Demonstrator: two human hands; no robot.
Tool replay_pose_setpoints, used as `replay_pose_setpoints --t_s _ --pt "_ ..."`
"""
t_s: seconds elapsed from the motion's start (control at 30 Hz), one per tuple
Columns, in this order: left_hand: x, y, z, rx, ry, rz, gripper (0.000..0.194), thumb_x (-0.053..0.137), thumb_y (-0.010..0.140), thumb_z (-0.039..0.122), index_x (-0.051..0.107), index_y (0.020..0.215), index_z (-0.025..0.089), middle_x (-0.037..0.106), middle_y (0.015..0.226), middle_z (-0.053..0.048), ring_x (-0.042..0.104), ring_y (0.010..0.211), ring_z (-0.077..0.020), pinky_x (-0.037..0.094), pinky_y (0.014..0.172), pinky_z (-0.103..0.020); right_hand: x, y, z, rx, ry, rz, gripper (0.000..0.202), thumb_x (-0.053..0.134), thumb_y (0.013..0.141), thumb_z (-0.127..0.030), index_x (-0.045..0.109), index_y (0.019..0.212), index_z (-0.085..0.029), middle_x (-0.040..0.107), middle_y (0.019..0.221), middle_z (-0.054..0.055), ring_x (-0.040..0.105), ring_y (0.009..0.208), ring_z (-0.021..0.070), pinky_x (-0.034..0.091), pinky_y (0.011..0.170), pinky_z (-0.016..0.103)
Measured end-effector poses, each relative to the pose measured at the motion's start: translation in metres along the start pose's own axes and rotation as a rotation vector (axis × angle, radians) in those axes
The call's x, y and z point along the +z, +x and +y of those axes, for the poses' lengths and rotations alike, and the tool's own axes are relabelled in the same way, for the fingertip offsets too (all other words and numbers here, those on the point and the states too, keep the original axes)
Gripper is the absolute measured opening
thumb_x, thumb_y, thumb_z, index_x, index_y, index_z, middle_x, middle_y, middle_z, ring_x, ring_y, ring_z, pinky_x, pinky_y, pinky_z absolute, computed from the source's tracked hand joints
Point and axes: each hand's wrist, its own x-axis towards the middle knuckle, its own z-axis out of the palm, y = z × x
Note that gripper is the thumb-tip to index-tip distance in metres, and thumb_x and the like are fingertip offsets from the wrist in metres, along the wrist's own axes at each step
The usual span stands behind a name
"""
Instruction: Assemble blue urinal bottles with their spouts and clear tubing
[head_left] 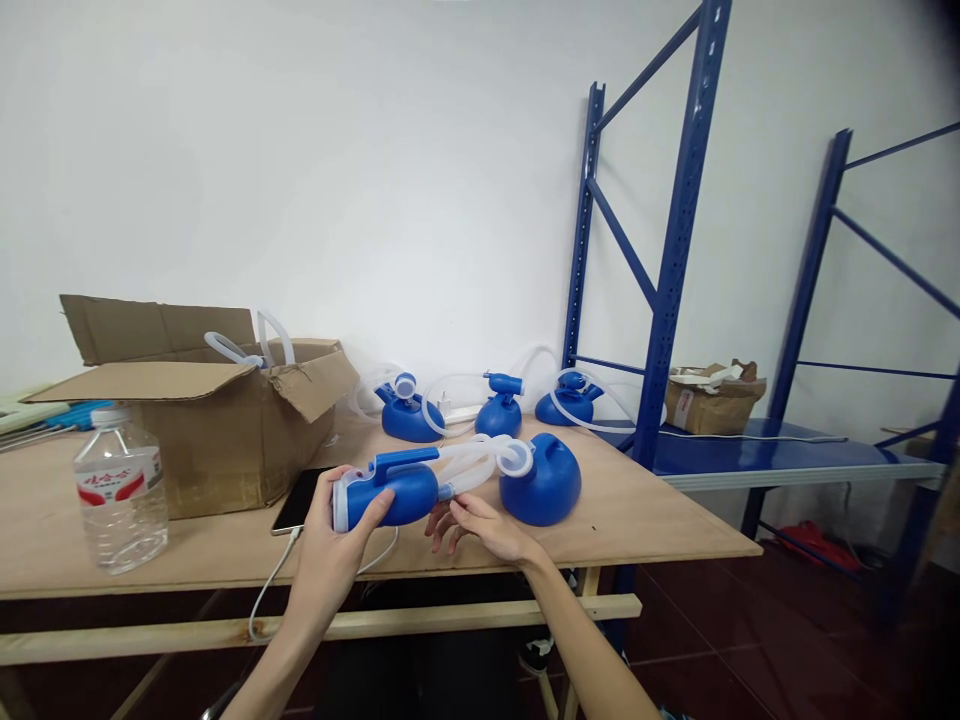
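Observation:
My left hand point(341, 525) is wrapped around a blue urinal funnel point(409, 492) with a handle along its top and a clear cap over its wide end, held above the front of the table. Just under the funnel's narrow hose connector point(445, 492) is my right hand point(480, 525), its fingers loosely spread; whether a fingertip touches the connector is hard to make out. White hose point(472, 458) loops behind it towards a round blue urinal bottle point(544, 480), which stands on the table right of my hands.
Behind stand several more blue bottles with hoses, such as one point(412, 418). To the left are an open cardboard box point(225, 450), a water bottle point(120, 500) and a phone point(300, 500) with a cable. Blue shelving point(679, 220) at right bears a smaller box point(712, 405).

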Motion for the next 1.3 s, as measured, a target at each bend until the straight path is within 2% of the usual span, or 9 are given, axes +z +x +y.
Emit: replay_pose_setpoints --t_s 0.2,0.77,1.0,1.3 --pt "-0.0012 0.0013 -0.0031 -0.007 0.031 -0.015 0.062 0.072 0.071 0.072 0.057 0.11 0.026 0.062 0.098 -0.001 0.063 0.083 -0.0225 0.053 0.08 -0.035 -0.0004 -0.0017 -0.0033 0.002 -0.044 0.0 0.049 0.066 0.094 -0.062 0.061 0.108 -0.016 0.068 0.105 0.009 0.07 0.088 0.0178 0.052 0.072 0.028" --pt "-0.0022 0.0025 -0.0039 0.003 0.048 -0.031 0.064 0.072 0.071 0.071 0.057 0.113 0.025 0.063 0.101 -0.003 0.063 0.082 -0.0228 0.054 0.078 -0.036 -0.0016 0.0029 -0.0027 -0.035 -0.14 0.078 0.048 0.069 0.09 -0.062 0.069 0.101 -0.015 0.071 0.097 0.008 0.068 0.083 0.0171 0.048 0.069 0.027" --pt "-0.003 0.0021 -0.0024 0.001 0.05 -0.04 0.062 0.072 0.071 0.07 0.056 0.111 0.026 0.062 0.102 -0.002 0.062 0.085 -0.0221 0.053 0.08 -0.035 0.0 0.0042 -0.002 -0.107 -0.118 0.109 0.045 0.071 0.09 -0.059 0.07 0.1 -0.015 0.072 0.088 0.007 0.068 0.086 0.0197 0.051 0.086 0.035" --pt "-0.003 0.0039 -0.006 -0.001 0.041 -0.045 0.064 0.072 0.071 0.071 0.056 0.113 0.026 0.062 0.1 -0.001 0.062 0.082 -0.021 0.052 0.078 -0.034 0.002 0.0059 0.0001 -0.122 -0.189 0.202 0.046 0.07 0.088 -0.06 0.074 0.086 -0.015 0.075 0.082 0.008 0.068 0.077 0.019 0.053 0.077 0.033"
